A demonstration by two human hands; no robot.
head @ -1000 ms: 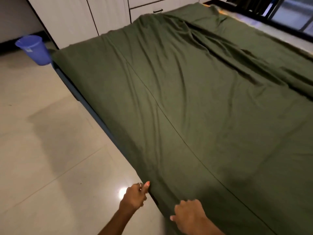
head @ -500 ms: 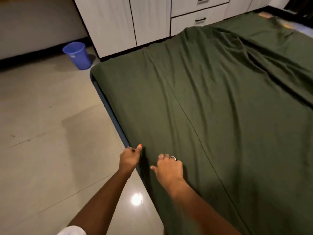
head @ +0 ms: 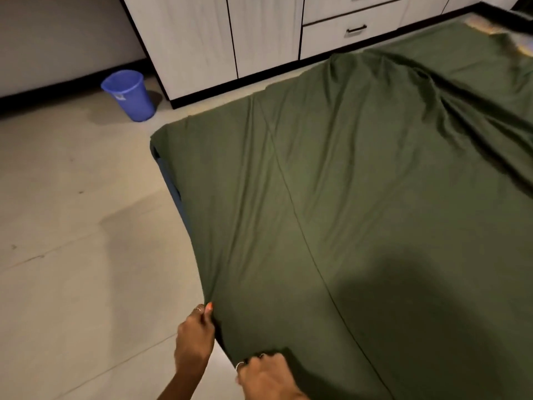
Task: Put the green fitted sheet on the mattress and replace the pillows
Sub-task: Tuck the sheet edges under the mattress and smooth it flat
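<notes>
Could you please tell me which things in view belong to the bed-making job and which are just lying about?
Part of the job:
green fitted sheet
mattress
left hand
right hand

Just lying about:
blue bucket
cupboards

Dim, soft indoor light, a broad shadow across the green sheet [head: 360,215], edges perhaps slightly bowed.

Green fitted sheet [head: 360,212] spread over the mattress [head: 176,194], wrinkled toward far side; blue mattress edge exposed at left.
</notes>
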